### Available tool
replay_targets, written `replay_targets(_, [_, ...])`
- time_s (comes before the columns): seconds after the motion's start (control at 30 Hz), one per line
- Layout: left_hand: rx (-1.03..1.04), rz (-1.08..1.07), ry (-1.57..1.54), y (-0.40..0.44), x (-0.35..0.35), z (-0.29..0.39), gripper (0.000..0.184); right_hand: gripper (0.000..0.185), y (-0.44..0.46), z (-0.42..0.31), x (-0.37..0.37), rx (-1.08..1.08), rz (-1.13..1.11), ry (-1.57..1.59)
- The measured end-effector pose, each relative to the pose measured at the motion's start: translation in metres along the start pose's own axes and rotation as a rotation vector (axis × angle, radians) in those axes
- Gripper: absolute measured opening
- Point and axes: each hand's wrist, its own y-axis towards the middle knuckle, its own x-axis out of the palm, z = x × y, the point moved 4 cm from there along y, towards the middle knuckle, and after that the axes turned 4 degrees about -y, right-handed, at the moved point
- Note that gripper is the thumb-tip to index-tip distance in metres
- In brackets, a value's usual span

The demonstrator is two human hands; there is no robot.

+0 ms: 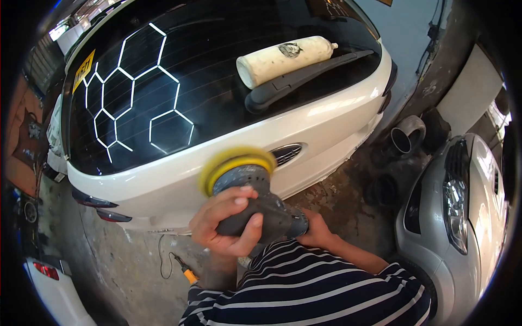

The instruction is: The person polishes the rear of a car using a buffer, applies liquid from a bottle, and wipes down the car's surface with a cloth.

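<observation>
A dark grey car polisher [247,182] with a round yellow pad [261,156] is in both my hands. Blur at the pad's edge suggests that it is spinning. My left hand [228,220] is closed around the body just behind the head. My right hand [315,231] grips the rear end, its fingers partly hidden by the tool. Behind the pad is the white tailgate [326,125] with an oval emblem [287,154]; whether the pad touches the paint I cannot tell. A whitish bottle [288,60] lies on the rear window against the wiper [304,79].
Hexagonal light reflections show on the rear window [201,65]. A silver car [435,261] stands close on my right. At lower left is another white vehicle [57,290]. An orange-ended tool with a cord [190,274] lies on the floor. Round pipe-like parts [401,140] sit at right.
</observation>
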Motion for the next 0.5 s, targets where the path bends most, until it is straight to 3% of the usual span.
replay_targets(0.13, [0.031, -0.066, 0.026, 0.003, 0.048, -0.009, 0.033, 0.056, 0.001, 0.019, -0.037, 0.051, -0.055, 0.023])
replay_targets(0.3, [0.068, -0.193, 0.039, 0.016, 0.117, -0.015, 0.032, 0.047, 0.004, 0.069, -0.075, 0.168, -0.055, 0.033])
replay_targets(0.5, [0.055, -0.352, 0.017, 0.048, 0.194, -0.020, 0.032, 0.040, 0.008, 0.093, -0.127, 0.133, 0.041, 0.150])
